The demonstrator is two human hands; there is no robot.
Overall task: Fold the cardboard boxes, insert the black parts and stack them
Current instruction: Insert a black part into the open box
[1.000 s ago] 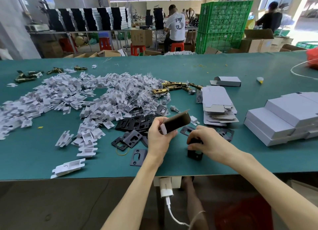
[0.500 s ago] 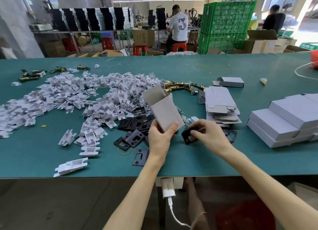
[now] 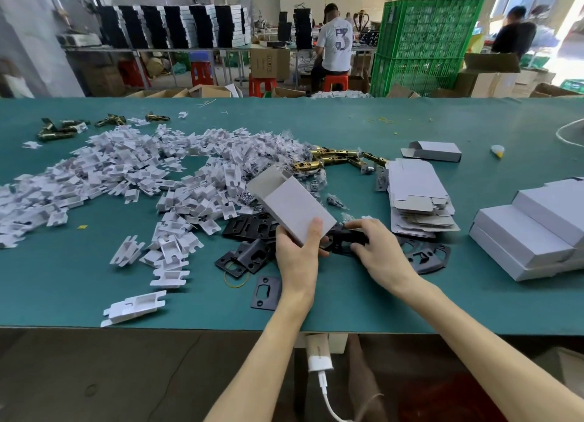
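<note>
Progress: my left hand (image 3: 297, 257) grips a folded cardboard box (image 3: 294, 206), tilted, open end up; my right hand (image 3: 379, 254) pinches a black plate (image 3: 344, 240) just beside it, not inserted yet. Finished boxes (image 3: 531, 232) stacked at right, flat blanks (image 3: 417, 194) waiting.

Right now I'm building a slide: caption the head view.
Left hand holds an open cardboard box; right hand grips a black part.

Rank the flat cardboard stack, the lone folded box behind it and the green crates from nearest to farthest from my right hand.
1. The flat cardboard stack, just beyond the right hand, to its right.
2. The lone box, farther back on the table, behind that stack.
3. The green crates, past the table's far edge, in the background.
</note>
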